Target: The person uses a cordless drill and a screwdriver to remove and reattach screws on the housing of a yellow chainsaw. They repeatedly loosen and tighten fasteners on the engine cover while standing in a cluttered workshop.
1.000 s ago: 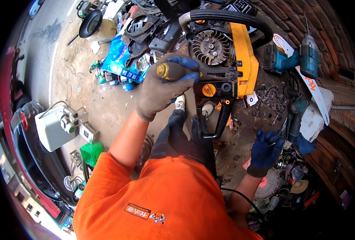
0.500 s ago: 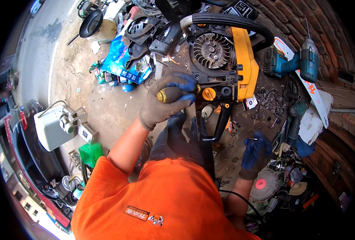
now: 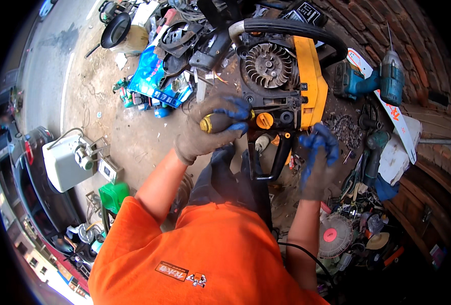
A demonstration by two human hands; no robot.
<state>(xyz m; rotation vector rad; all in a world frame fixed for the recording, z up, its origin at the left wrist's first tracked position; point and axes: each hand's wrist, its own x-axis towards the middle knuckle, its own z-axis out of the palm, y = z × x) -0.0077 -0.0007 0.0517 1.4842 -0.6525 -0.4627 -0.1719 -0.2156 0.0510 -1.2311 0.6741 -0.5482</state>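
Note:
My left hand, in a grey glove with blue fingertips, is wrapped round the thick black and yellow handle of a screwdriver; its shaft does not show. It is just left of a chainsaw with a yellow housing, its finned flywheel uncovered and an orange cap near the hand. On the saw's lower right, apart from it, is my right hand, gloved alike and somewhat blurred. Its fingers are bent together, and whatever they pinch cannot be made out.
A teal cordless drill stands right of the saw, by a white guide bar and a loose chain. Removed black parts and a blue bag lie at the upper left. A fan is at the lower right.
My right hand has moved up toward the saw from the lower right. The small metal piece at its fingertips before is no longer visible. My left hand stays round the screwdriver.

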